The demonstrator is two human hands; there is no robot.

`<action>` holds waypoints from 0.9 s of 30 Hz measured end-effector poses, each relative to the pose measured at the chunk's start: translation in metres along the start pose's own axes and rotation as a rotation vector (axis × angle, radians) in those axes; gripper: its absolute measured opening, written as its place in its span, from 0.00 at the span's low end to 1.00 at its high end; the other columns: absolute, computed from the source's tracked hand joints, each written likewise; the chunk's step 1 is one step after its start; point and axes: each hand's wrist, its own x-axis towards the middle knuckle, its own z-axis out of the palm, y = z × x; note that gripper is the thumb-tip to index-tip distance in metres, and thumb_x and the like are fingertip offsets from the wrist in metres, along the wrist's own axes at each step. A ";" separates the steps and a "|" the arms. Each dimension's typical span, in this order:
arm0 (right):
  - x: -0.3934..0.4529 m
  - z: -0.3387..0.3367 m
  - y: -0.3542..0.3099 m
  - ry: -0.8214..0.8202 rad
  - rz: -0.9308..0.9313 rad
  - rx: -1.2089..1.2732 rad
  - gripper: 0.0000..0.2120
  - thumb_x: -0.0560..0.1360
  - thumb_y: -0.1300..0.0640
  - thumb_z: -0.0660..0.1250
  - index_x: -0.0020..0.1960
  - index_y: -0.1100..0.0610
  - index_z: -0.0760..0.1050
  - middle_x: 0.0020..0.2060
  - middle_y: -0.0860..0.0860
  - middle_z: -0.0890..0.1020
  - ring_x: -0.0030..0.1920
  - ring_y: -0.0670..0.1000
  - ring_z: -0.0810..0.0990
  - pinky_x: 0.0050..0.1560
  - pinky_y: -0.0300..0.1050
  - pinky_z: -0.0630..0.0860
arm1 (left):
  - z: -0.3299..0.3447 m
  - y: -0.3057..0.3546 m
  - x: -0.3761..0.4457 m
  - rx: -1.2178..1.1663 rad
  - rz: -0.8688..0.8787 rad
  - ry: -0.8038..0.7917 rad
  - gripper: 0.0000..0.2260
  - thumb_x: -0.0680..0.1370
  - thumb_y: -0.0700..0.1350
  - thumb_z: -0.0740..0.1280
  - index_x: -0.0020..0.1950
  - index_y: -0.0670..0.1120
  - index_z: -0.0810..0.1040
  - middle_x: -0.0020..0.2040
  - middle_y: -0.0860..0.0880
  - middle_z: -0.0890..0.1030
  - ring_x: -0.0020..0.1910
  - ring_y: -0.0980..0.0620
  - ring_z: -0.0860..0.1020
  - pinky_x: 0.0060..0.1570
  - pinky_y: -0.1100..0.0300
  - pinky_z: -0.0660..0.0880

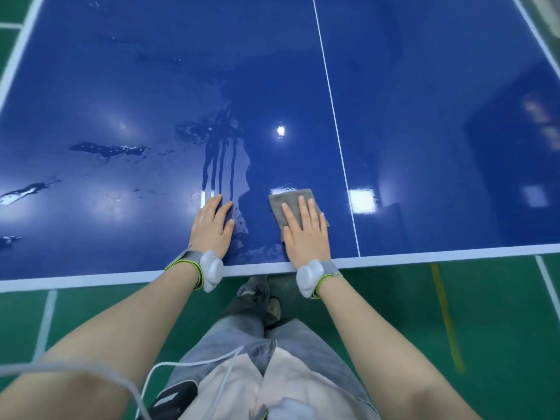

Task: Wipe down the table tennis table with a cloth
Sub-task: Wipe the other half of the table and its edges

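Ideally the right hand (306, 234), pressing the grey cloth (295, 207) flat-fingered near the table (424, 147) edge, should sweep leftward through the puddles (109, 149) while the flat, empty left hand (213, 227) braces.

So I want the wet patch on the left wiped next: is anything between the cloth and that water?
Only the left hand, flat on the table beside the cloth that the right hand presses. Beyond it, nothing visible blocks the puddles.
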 end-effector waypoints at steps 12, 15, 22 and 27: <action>-0.031 0.012 -0.070 -0.010 0.052 0.046 0.25 0.75 0.48 0.50 0.69 0.49 0.72 0.68 0.57 0.72 0.69 0.59 0.70 0.66 0.59 0.67 | 0.003 -0.005 -0.026 0.000 0.025 -0.031 0.20 0.81 0.44 0.55 0.73 0.43 0.61 0.76 0.45 0.55 0.76 0.48 0.50 0.73 0.56 0.45; -0.035 0.017 -0.059 0.014 -0.024 0.014 0.24 0.76 0.48 0.50 0.69 0.49 0.71 0.68 0.56 0.72 0.69 0.58 0.70 0.66 0.58 0.67 | -0.002 -0.009 -0.026 0.012 0.073 -0.049 0.20 0.81 0.44 0.55 0.73 0.43 0.61 0.76 0.45 0.55 0.75 0.47 0.51 0.73 0.55 0.47; -0.058 0.018 0.002 0.089 0.310 0.074 0.30 0.76 0.45 0.37 0.76 0.48 0.56 0.76 0.56 0.57 0.76 0.58 0.52 0.74 0.55 0.48 | -0.018 -0.021 -0.031 -0.024 0.142 -0.193 0.19 0.82 0.44 0.54 0.73 0.44 0.62 0.76 0.48 0.56 0.75 0.49 0.52 0.72 0.59 0.48; -0.053 0.019 -0.042 0.080 0.457 0.109 0.26 0.78 0.45 0.39 0.76 0.47 0.47 0.77 0.57 0.51 0.77 0.59 0.48 0.74 0.56 0.44 | -0.033 -0.039 -0.038 0.005 0.215 -0.215 0.19 0.82 0.43 0.54 0.73 0.43 0.62 0.76 0.48 0.56 0.75 0.50 0.52 0.71 0.62 0.45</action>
